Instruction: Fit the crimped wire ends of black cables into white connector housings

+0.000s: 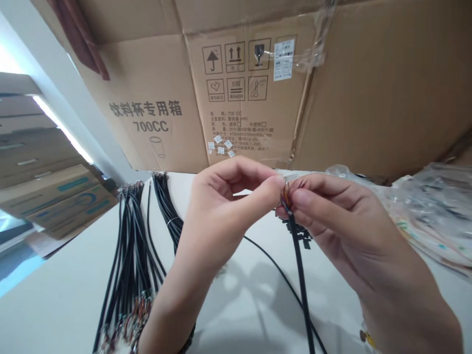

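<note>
Both hands meet at the stripped end of a black cable (299, 265), where several thin coloured wires (285, 197) fan out. My left hand (236, 201) pinches wire tips between thumb and forefinger. From the other side, my right hand (332, 206) closes thumb and fingers on the wires just above the black jacket. The cable hangs down from there toward the lower edge of the view. Small black pieces (304, 236) lie on the white table (236, 324) behind the cable. Fingers cover part of the wire ends.
A bundle of black cables (127, 246) with exposed coloured wires lies at left, beside a second tied bundle (167, 206). Large cardboard boxes (243, 128) stand along the table's back. Clear plastic bags (431, 206) lie at right. More cartons (55, 196) are stacked at far left.
</note>
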Available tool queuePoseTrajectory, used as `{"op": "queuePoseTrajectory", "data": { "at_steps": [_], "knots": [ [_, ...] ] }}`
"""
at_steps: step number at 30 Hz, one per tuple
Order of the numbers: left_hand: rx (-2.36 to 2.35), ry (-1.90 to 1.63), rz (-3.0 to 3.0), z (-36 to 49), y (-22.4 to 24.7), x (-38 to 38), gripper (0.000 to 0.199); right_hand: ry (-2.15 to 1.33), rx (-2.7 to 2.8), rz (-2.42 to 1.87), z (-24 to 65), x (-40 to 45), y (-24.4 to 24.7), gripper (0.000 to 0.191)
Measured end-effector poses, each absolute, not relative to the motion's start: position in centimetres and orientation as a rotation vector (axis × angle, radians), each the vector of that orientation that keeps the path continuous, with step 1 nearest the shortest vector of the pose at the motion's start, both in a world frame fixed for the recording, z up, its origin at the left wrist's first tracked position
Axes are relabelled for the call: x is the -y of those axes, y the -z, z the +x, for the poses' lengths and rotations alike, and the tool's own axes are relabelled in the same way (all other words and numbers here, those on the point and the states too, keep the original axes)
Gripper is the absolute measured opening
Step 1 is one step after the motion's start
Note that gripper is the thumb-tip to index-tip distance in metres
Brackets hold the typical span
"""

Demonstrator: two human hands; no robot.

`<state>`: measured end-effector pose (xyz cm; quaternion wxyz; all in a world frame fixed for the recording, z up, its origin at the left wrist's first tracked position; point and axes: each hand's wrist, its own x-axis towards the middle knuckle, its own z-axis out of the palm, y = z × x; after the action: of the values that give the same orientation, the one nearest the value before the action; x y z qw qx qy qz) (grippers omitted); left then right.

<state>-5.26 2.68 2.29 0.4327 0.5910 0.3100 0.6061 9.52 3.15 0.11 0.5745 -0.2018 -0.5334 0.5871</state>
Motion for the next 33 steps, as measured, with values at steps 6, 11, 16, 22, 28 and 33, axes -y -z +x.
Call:
{"op": "queuePoseTrajectory", "data": {
  "at_steps": [6,11,16,22,28,33],
  "knots": [
    [-0.823,-1.451,1.586,-7.8,-3.2,-2.8,0.013,-1.388,1.369,-0.423,8.4,-4.2,-0.4,0.003],
    [-0.838,-1.445,1.583,-9.2,-3.6,-2.9,0.013,-1.472,1.431,-0.351,7.1,-6.0,-0.7,0.009],
    [-0.940,-1.520,1.558,-9.7,-4.0,-2.9,0.017,-1.479,1.477,-0.365,6.0,-7.3,-1.3,0.008],
    [-1.025,-1.548,1.563,-10.9,-4.2,-3.5,0.016,-1.504,1.468,-0.431,4.2,-8.5,-1.2,0.007],
    [-1.064,-1.552,1.616,-12.5,-3.7,-4.0,0.011,-1.613,1.441,-0.359,3.4,-10.1,0.0,0.010],
    [-1.222,-1.740,1.743,-13.2,-3.3,-3.5,0.009,-1.263,2.012,-0.675,1.1,-13.9,3.9,0.037]
  ]
}}
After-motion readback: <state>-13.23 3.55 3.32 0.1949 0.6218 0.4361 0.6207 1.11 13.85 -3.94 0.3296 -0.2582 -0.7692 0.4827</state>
